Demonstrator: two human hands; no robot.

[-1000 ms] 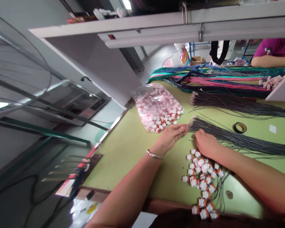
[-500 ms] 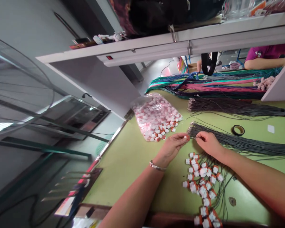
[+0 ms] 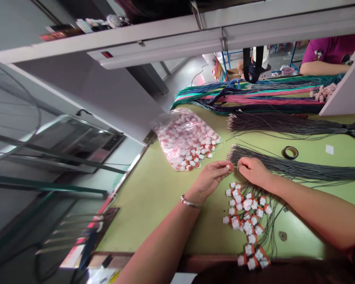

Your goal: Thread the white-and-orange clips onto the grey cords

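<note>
My left hand (image 3: 209, 178) pinches a small white and red connector (image 3: 230, 167) at its fingertips. My right hand (image 3: 252, 170) is closed in a pinch on a thin grey wire, its tip held against that connector. The two hands meet above the green table (image 3: 162, 197), at the end of a bundle of grey wires (image 3: 298, 169). Just below the hands lies a pile of connectors with wires attached (image 3: 247, 213). A clear bag of loose white and red connectors (image 3: 185, 138) lies to the upper left of my left hand.
A second grey wire bundle (image 3: 284, 123) and coloured wire bundles (image 3: 254, 98) lie further back. A tape roll (image 3: 290, 152) sits to the right. Another person in a magenta shirt (image 3: 334, 51) sits at the far side. A white shelf (image 3: 195, 31) hangs overhead.
My right hand rose from the connector pile, took a wire, and brought its tip to the connector in my left hand. The view shifted slightly.
</note>
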